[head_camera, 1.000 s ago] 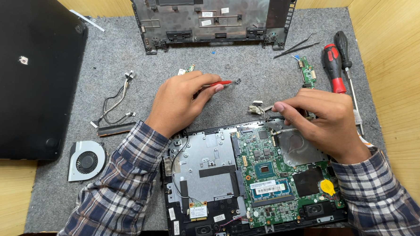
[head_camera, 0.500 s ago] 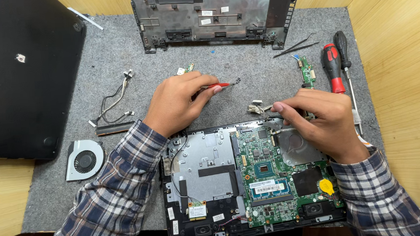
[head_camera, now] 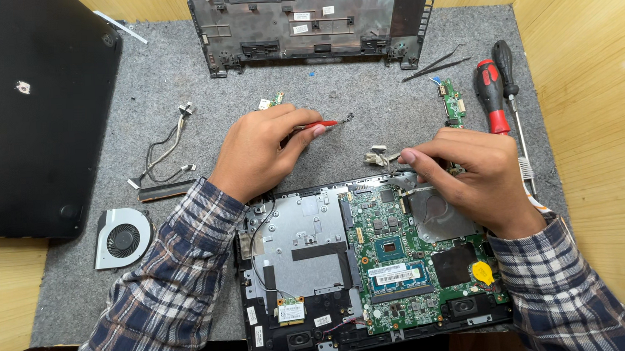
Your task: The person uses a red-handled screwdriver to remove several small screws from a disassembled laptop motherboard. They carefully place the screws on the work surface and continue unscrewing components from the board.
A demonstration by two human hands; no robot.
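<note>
A white rectangular label sits on the memory module in the open laptop before me; small white stickers lie along its bottom edge; two more white stickers mark the grey casing at the mat's far edge.

surface: grey felt mat | table: pale wood | light: even
</note>
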